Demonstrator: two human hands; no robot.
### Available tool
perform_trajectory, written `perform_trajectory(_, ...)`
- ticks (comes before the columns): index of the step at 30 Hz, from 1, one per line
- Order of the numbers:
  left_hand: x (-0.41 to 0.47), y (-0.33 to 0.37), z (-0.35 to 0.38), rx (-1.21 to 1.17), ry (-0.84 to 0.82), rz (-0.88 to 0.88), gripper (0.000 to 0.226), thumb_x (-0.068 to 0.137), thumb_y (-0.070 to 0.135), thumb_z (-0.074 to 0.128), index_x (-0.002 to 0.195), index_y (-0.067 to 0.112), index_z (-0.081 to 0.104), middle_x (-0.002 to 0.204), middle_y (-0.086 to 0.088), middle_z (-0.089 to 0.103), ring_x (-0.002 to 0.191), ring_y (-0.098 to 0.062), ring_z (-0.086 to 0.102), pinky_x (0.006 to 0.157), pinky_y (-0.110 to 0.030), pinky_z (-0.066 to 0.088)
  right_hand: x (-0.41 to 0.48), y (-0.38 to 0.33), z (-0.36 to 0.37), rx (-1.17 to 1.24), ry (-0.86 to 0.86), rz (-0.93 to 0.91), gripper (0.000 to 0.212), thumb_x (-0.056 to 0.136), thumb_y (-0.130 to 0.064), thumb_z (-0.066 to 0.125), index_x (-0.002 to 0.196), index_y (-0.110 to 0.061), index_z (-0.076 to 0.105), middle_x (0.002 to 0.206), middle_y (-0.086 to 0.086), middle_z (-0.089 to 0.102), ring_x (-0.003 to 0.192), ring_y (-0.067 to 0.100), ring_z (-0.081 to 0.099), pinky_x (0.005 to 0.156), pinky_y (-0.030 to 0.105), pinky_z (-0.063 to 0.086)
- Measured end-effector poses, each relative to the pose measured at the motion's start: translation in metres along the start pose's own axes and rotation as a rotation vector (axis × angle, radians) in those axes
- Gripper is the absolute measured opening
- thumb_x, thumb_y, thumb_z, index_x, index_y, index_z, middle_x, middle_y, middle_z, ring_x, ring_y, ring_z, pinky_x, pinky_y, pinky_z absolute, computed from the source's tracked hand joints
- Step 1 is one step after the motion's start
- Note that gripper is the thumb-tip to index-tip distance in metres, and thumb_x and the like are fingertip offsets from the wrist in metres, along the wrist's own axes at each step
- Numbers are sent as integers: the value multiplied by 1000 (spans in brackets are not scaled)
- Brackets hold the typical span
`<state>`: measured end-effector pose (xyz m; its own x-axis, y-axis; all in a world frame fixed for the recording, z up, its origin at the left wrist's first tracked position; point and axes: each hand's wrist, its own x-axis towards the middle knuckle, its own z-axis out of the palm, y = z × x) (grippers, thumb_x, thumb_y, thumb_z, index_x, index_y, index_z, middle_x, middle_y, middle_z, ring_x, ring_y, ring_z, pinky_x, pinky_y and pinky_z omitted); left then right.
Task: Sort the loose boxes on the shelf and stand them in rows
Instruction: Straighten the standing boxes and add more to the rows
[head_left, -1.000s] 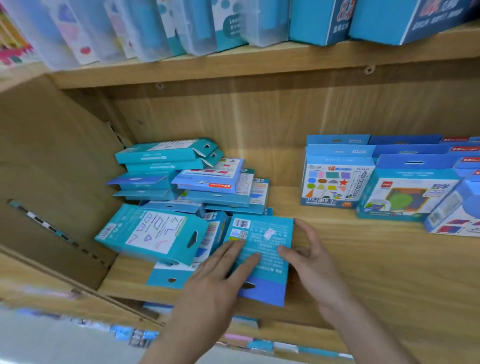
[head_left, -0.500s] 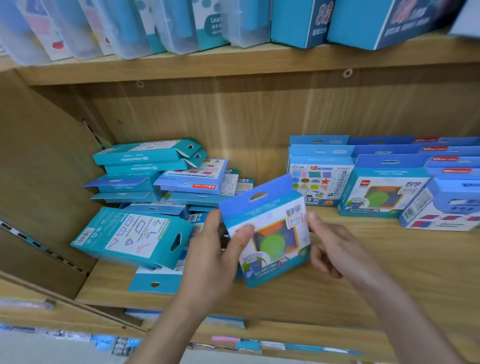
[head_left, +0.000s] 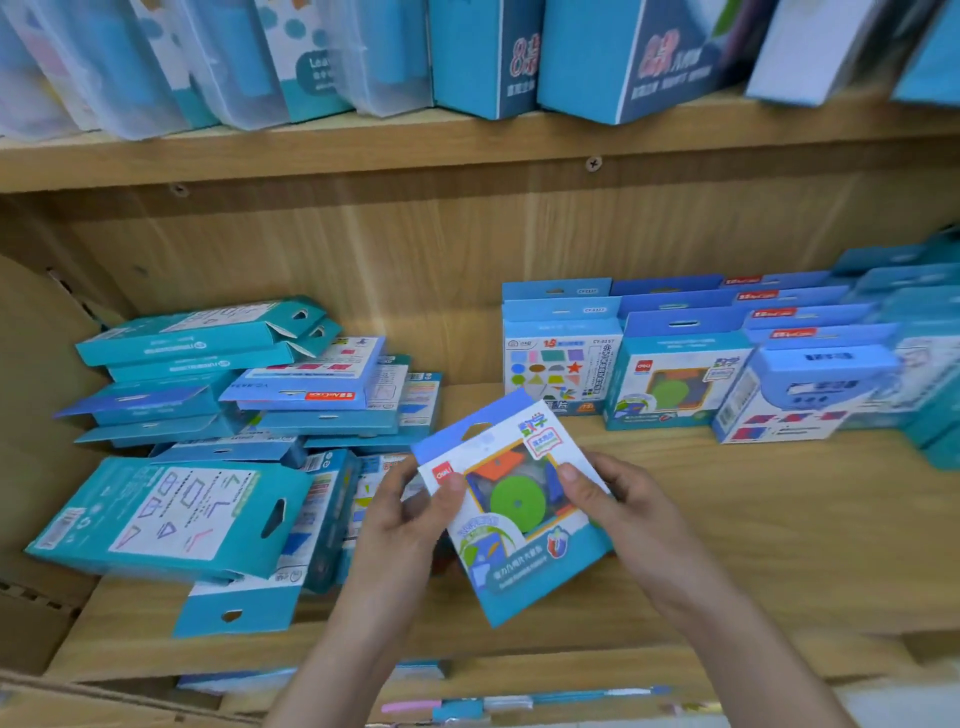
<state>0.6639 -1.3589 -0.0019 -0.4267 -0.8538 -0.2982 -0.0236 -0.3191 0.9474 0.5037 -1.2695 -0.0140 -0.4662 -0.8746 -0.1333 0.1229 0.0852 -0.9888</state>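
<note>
A blue box with a green disc on its front (head_left: 511, 506) is held above the wooden shelf (head_left: 753, 519), face up and tilted. My left hand (head_left: 410, 525) grips its left edge with the thumb on the front. My right hand (head_left: 618, 504) grips its right edge, thumb on the front too. To the left lies a loose heap of teal and blue boxes (head_left: 234, 415), flat and askew. At the right, boxes stand upright in rows (head_left: 675, 374), the front ones showing coloured shapes.
The shelf's wooden side wall (head_left: 36, 415) closes the left end. An upper shelf (head_left: 467, 140) carries clear cases and tall blue boxes. Bare shelf board lies between the heap and the standing rows. More items sit on a lower shelf (head_left: 467, 701).
The box lay face down on the shelf under both hands; it has been lifted, turned face up and now sits slightly lower and further right between both hands.
</note>
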Motion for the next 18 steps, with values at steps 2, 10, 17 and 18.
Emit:
perform_trajectory(2, -6, -4, 8, 35, -119, -37, 45, 72, 27, 71, 114, 20, 58, 93, -6, 75, 85, -22, 72, 79, -36, 53, -4, 0, -7, 40, 43, -10, 35, 76, -36, 59, 99, -11, 69, 88, 7, 74, 75, 15, 66, 63, 21, 51)
perform_trajectory(10, -1, -24, 55, 358, -285, 87, 43, 77, 11, 76, 112, 26, 57, 94, 15, 73, 88, -5, 69, 77, -32, 57, -32, -1, -66, -76, 126, -163, 26, 90, -12, 58, 115, -10, 63, 102, -2, 73, 88, 7, 67, 72, 17, 49)
perform_trajectory(17, 31, -28, 115, 625, -248, 386, 52, 76, 9, 76, 103, 43, 47, 98, 32, 65, 101, -2, 63, 87, -32, 51, -40, -4, -122, -247, 262, -241, 36, 90, -11, 59, 123, -26, 57, 107, -14, 70, 101, 2, 63, 76, 13, 49)
perform_trajectory(18, 37, -27, 120, 659, -218, 412, 52, 77, 10, 76, 105, 42, 46, 101, 30, 64, 102, -6, 63, 85, -31, 51, -39, -3, -131, -289, 308, -235, 41, 90, -9, 60, 124, -31, 55, 109, -16, 69, 103, 1, 60, 78, 14, 49)
